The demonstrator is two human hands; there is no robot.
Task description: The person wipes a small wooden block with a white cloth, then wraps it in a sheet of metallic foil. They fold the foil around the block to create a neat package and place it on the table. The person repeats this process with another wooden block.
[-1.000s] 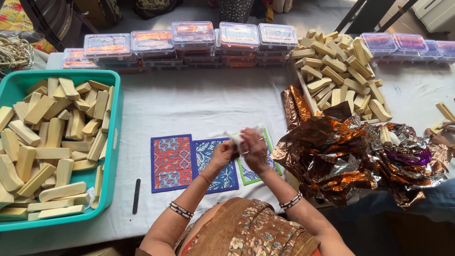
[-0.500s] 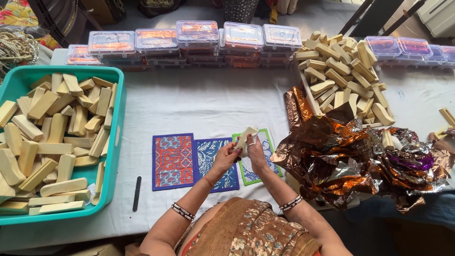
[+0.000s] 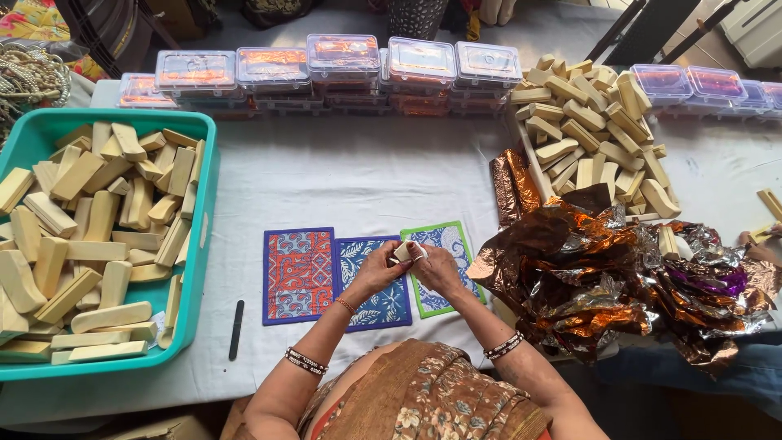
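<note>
My left hand [image 3: 376, 271] and my right hand [image 3: 436, 268] meet over the middle of the table and both grip a small pale bar [image 3: 403, 250] held between the fingertips. Under the hands lie three patterned paper sheets: a red one [image 3: 298, 275], a blue one [image 3: 383, 305] and a green-edged one [image 3: 446, 238]. Bangles circle both wrists.
A teal tray [image 3: 203, 213] heaped with pale bars stands at the left. A second pile of bars [image 3: 588, 126] lies at the back right, above crumpled copper foil [image 3: 603, 277]. Clear lidded boxes [image 3: 342, 61] line the far edge. A black pen [image 3: 236, 329] lies beside the tray.
The hands have stayed over the sheets and turned the small bar between the fingers. The view has shifted slightly.
</note>
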